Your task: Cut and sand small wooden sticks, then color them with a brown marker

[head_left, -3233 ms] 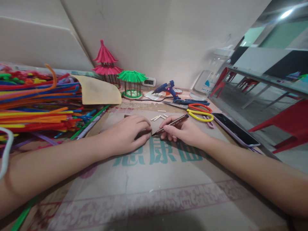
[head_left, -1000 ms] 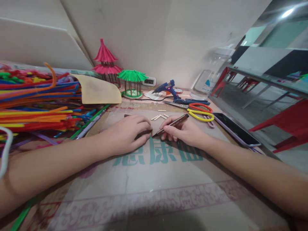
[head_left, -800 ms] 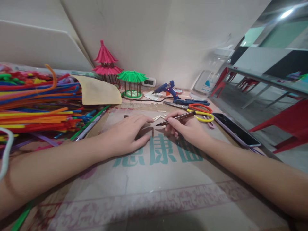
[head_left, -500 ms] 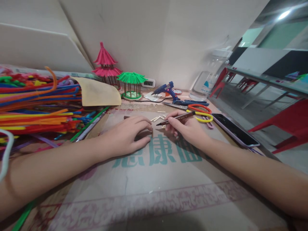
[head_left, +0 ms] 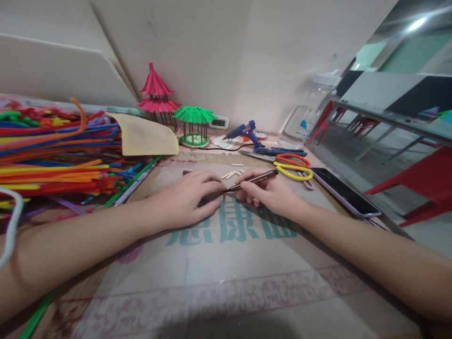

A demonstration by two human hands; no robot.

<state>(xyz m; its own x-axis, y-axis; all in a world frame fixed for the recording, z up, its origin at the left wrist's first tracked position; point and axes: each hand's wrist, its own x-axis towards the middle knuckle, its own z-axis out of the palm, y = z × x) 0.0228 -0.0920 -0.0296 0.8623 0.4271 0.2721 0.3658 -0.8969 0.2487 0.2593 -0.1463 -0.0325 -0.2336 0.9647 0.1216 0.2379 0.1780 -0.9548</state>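
Note:
My right hand (head_left: 263, 188) is closed around a dark brown marker (head_left: 259, 178), held like a pen with its tip pointing left. The tip meets a small brown stick (head_left: 224, 198) at the fingertips of my left hand (head_left: 192, 197). That left hand rests on the sheet with its fingers bent, thumb and index closed on the stick, most of which they hide. Just behind the marker lie several short pale sticks (head_left: 229, 174). A dark marker cap (head_left: 186, 172) seems to poke out behind the left hand.
Bundles of coloured pipe cleaners (head_left: 52, 174) fill the left side. At the back stand a pink pagoda model (head_left: 157, 89), a green-roofed pavilion model (head_left: 195, 114) and a blue glue gun (head_left: 243, 131). Scissors (head_left: 293, 169), a phone (head_left: 344, 190) and a clear bottle (head_left: 300, 120) are on the right.
My right hand has brought the marker down and left, so its tip now meets the brown stick at my left fingertips. My left hand has hardly moved.

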